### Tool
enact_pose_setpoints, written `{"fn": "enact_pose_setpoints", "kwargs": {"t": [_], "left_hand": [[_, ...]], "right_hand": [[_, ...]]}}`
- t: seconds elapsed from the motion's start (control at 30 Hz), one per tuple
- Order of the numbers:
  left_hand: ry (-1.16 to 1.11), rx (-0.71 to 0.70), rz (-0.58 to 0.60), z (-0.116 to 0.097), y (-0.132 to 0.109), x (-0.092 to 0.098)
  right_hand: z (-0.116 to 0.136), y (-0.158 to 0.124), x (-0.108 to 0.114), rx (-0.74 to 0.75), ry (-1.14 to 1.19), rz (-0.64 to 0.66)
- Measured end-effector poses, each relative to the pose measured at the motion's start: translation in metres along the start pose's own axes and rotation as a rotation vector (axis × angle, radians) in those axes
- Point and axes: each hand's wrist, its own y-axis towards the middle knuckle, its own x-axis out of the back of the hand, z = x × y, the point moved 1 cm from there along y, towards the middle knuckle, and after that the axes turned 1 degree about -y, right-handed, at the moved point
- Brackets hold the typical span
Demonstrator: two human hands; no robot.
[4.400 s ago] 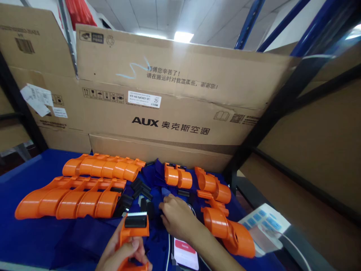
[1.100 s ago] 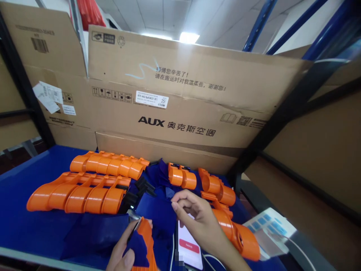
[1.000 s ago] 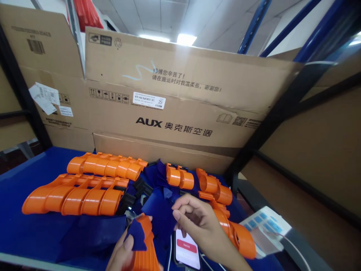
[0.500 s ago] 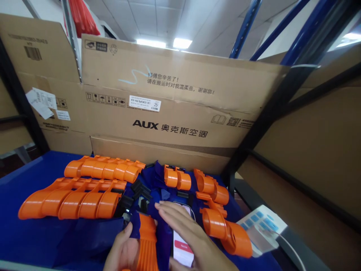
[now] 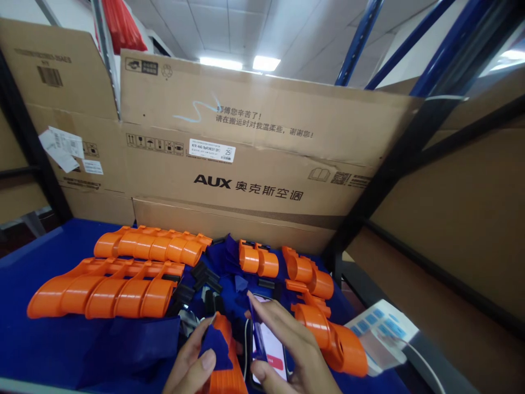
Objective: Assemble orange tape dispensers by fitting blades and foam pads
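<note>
My left hand (image 5: 191, 365) sits at the bottom edge, closed round an orange ribbed plastic part (image 5: 225, 364), with the thumb pressing a small blue cloth piece (image 5: 215, 340) against it. Just to the right, my right hand (image 5: 287, 350) pinches a thin blue cloth strip (image 5: 256, 335) between thumb and fingers. It hovers over a phone (image 5: 274, 351) that lies on the blue cloth-covered table (image 5: 49, 339) and shows a red button. Small black plastic parts (image 5: 205, 276) lie just beyond both hands.
Two rows of nested orange shells (image 5: 102, 290) (image 5: 151, 246) lie at left. More orange parts (image 5: 258, 260) (image 5: 332, 339) lie at centre and right. A big AUX cardboard box (image 5: 246, 164) walls the back. A white and blue keypad with a cable (image 5: 381, 331) sits at right.
My right hand went from lying flat over the phone to pinching up a blue strip. My left hand turned the orange part and pressed a blue cloth piece onto it.
</note>
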Motion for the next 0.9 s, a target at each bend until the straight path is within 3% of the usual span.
{"fn": "enact_pose_setpoints", "kwargs": {"t": [0.17, 0.37, 0.53, 0.63, 0.8, 0.9], "left_hand": [[-0.006, -0.176, -0.082, 0.006, -0.001, -0.001], [-0.05, -0.169, -0.025, 0.009, -0.001, 0.001], [-0.012, -0.149, 0.003, 0.005, -0.004, 0.01], [0.081, -0.207, 0.013, 0.003, -0.006, 0.013], [0.281, -0.306, 0.091, -0.007, -0.001, 0.011], [0.341, -0.282, 0.102, -0.01, 0.002, 0.009]], "right_hand": [[0.015, 0.009, 0.001, -0.074, 0.063, 0.098], [0.011, 0.009, -0.004, -0.107, 0.013, 0.032], [0.01, -0.002, -0.004, -0.145, 0.03, 0.063], [0.012, -0.002, 0.001, -0.18, 0.044, 0.076], [0.014, 0.007, 0.008, -0.006, 0.122, 0.148], [0.017, 0.009, 0.013, 0.14, -0.109, 0.058]]}}
